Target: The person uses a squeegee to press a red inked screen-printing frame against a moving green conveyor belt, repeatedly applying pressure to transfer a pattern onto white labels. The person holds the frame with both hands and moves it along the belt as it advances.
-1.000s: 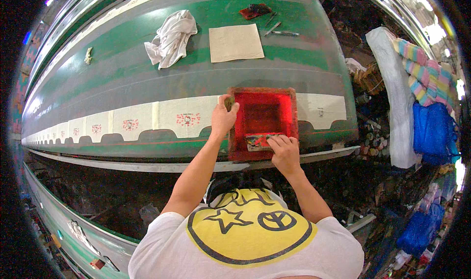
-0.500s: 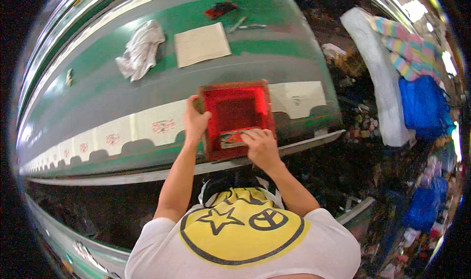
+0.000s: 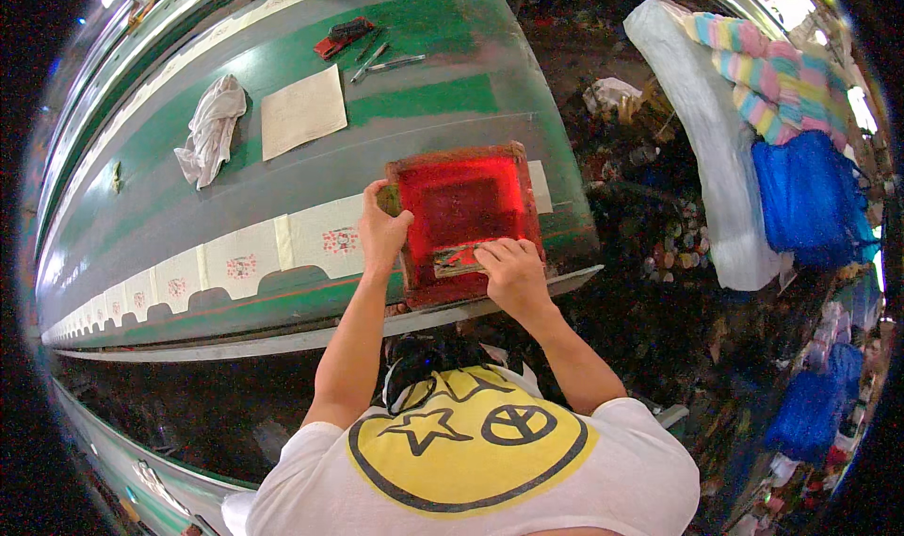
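A red-stained wooden screen printing frame (image 3: 529, 192) lies near the table's front edge, over the right end of a row of pale cloth pieces (image 3: 301, 232). My left hand (image 3: 381, 235) grips its left side, thumb on the rim, near a brownish block (image 3: 388, 200). My right hand (image 3: 513, 272) is closed over the right end of a squeegee (image 3: 452, 261), which lies across the near part of the frame's inside. Red ink (image 3: 461, 202) covers the mesh, darker in the middle. The cloth beneath is mostly hidden; a pale strip shows past the right side.
On the green-and-grey table (image 3: 452, 103) lie a beige square sheet (image 3: 304, 110), a crumpled white cloth (image 3: 215, 129), a pen-like tool (image 3: 395, 63) and a red-and-black object (image 3: 346, 37). Off to the right are a long white bundle (image 3: 702, 150), striped fabric (image 3: 777, 74) and blue bags (image 3: 810, 202).
The frame has moved right along the table, over the end cloth piece, with both hands still on it and the squeegee. The view has shifted right too.
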Demonstrator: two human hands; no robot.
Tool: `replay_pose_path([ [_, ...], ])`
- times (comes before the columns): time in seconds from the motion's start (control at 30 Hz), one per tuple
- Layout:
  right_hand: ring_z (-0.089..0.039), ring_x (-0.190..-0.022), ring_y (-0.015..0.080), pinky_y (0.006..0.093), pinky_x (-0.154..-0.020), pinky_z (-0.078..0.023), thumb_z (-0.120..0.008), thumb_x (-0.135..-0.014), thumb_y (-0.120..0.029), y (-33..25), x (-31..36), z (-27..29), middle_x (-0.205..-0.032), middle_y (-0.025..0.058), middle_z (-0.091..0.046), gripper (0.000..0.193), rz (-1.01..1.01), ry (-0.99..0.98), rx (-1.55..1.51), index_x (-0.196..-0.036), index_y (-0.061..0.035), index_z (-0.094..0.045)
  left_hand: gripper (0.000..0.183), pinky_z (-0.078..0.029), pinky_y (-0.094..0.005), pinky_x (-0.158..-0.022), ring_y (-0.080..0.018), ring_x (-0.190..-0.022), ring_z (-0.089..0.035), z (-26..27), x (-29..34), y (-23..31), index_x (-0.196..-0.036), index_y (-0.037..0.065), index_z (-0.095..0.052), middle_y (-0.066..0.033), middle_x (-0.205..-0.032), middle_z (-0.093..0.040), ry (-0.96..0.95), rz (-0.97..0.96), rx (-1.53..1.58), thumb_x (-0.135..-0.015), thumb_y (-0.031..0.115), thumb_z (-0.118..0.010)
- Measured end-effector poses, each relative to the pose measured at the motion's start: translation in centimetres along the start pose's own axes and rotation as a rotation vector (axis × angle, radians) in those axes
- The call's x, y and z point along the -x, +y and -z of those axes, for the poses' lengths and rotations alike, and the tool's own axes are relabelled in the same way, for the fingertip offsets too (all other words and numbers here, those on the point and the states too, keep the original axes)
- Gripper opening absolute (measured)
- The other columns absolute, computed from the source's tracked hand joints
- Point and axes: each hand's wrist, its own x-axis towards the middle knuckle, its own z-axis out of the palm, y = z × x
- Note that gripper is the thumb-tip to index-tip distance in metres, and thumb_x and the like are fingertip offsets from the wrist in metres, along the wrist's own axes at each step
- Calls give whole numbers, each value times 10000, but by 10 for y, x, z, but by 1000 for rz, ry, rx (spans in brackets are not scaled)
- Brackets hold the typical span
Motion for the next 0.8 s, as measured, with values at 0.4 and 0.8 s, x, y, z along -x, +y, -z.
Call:
replay_pose_path([
  [0.4, -661, -1060, 248, 438, -934, -474, -605, -877, -158, 45, 24, 3, -1126, 67, -732, 241, -7, -62, -53, -1077, -79, -713, 685, -546, -441, -892, -365, -985, -714, -41, 5, 15, -1357, 119, -545, -211, -1070, -736, -56, 160, -69, -704, 99, -751],
  [0.8, -658, -1084, 270, 456, -960, -476, -637, -851, -173, 49, 18, 4, -1151, 84, -729, 285, -46, -109, -67, -1103, -65, -717, 701, -562, -461, -886, -377, -994, -722, -47, 2, 9, -1364, 137, -541, -199, -1084, -740, -90, 176, -161, -700, 120, -766],
])
